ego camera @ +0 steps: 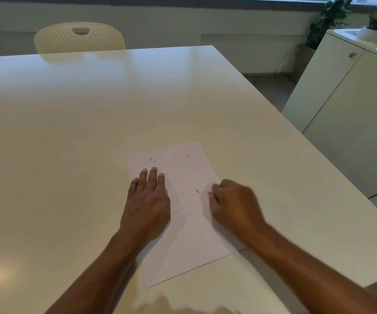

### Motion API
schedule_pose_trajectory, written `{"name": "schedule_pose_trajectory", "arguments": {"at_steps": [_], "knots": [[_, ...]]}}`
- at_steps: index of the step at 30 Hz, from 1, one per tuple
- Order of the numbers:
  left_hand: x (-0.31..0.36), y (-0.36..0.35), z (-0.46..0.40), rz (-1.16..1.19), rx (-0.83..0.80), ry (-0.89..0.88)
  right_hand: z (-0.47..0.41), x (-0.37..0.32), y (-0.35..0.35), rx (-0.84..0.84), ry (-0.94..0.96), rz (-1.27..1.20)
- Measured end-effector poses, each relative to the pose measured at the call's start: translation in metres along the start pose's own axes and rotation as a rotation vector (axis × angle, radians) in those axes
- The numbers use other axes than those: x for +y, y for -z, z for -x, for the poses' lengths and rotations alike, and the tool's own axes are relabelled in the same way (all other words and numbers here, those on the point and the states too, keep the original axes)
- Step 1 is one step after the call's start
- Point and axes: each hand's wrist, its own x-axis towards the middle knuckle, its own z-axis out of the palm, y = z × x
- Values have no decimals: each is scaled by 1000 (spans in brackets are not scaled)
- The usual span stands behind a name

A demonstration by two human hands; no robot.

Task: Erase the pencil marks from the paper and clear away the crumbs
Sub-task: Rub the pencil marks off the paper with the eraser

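Note:
A white sheet of paper (pixel 183 211) lies on the table (pixel 69 132) in front of me, turned a little to the left. Small dark eraser crumbs (pixel 150 159) are scattered on its upper half, with another crumb (pixel 197 190) near the right edge. My left hand (pixel 147 200) presses flat on the paper's left side, fingers straight. My right hand (pixel 232 202) sits at the paper's right edge with its fingers curled tight. It is blurred, and whatever is in its fingers is hidden. Faint pencil traces show on the lower part of the sheet.
A cream perforated chair (pixel 79 38) stands at the table's far side. To the right are a white cabinet (pixel 341 98) and potted plants (pixel 332 17). The table's right edge runs diagonally close to my right forearm.

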Motion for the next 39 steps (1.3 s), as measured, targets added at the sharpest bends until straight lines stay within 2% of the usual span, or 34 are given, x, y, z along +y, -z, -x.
{"name": "schedule_pose_trajectory", "arguments": {"at_steps": [3,8,12,14,18,20,23,28,33,37,39], "knots": [[1,2,0,0,-15,5,11,-23,-3,-61,117,-57],[2,6,2,6,-24,4,-20,11,-3,36,-99,43],[3,5,1,28,-24,9,9,-43,-4,-66,100,-71],[3,6,2,31,-25,10,10,-49,-4,-111,155,-95],[5,7,2,35,-28,16,-19,-16,-8,50,-33,-12],[5,7,2,36,-37,16,-11,-29,-8,27,25,-27],[4,10,1,22,-59,17,10,-59,-9,-120,185,-113],[6,12,3,34,-62,21,-26,-25,-9,24,-17,-3],[4,14,2,12,-94,7,1,-65,-7,-163,186,-80],[5,13,4,38,-63,7,-38,-26,-6,-54,-2,53],[5,13,4,28,-64,8,-28,-38,-7,-38,45,46]]}}
